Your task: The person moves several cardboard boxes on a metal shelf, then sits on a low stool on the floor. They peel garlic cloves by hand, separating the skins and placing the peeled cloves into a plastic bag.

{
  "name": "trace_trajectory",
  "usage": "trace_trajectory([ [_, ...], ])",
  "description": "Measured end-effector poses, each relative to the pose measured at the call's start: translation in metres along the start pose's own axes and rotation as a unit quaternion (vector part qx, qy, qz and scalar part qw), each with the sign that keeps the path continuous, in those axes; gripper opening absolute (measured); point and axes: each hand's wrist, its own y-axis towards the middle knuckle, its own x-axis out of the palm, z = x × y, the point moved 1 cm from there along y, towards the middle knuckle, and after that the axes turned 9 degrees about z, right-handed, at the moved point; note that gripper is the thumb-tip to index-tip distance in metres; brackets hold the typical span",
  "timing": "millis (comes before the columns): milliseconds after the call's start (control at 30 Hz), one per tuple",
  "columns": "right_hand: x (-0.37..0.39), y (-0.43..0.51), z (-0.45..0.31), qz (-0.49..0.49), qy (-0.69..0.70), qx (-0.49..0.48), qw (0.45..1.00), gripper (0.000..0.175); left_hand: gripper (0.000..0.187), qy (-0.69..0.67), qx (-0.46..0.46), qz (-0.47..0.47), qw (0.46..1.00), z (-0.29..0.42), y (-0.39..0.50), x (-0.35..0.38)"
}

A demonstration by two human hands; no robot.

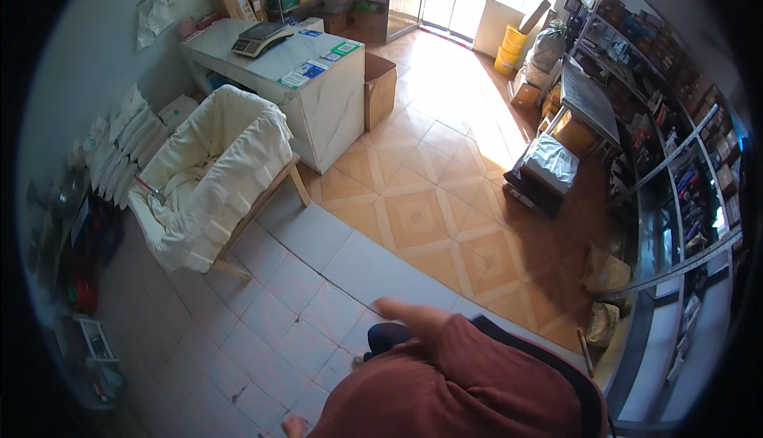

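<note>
At the bottom edge a small part of my left hand [294, 425] shows beside my red-brown shirt [417, 390]. Its fingers are not clear, and I see nothing in it. My right hand [387, 307] is at the end of a bare, foreshortened forearm, above the pale floor tiles [298, 295]. Its fingers cannot be made out, and no held object shows. A dark trouser leg [386, 336] and part of a shoe [358, 361] appear below that arm. Ahead on the left stands a wooden-legged trough [292, 172] lined with cream padded cloth, a red-handled tool [150, 189] lying in it.
A marble-look counter [331, 110] bears a weighing scale [262, 38]. Stacked white sacks [125, 140] line the left wall. A cardboard box [381, 89], silver-wrapped parcel [551, 161], yellow buckets [508, 50] and metal shelving [667, 164] stand around the orange-tiled floor [417, 217]. A doorway is at the back.
</note>
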Motion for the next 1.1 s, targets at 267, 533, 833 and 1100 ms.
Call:
trace_trajectory([
  [267,-0.229,-0.055,0.234,0.316,0.071,0.411,0.852,0.024,0.024,-0.199,0.067,-0.036,0.977,0.171,0.097,0.051],
  [533,-0.08,0.142,-0.039,0.01,-0.09,0.155,0.984,0.017,0.03,0.086,0.03,-0.121,0.988,0.19,0.088,0.076],
  [833,0.078,0.213,-0.537,-0.103,-0.067,-0.385,0.915,0.042,0.027,0.023,0.001,-0.076,0.997,0.228,0.186,0.01],
  [1100,0.183,0.24,-0.475,-0.036,-0.19,-0.163,0.968,0.042,0.025,-0.005,0.009,-0.067,0.998,0.2,0.294,-0.143],
])
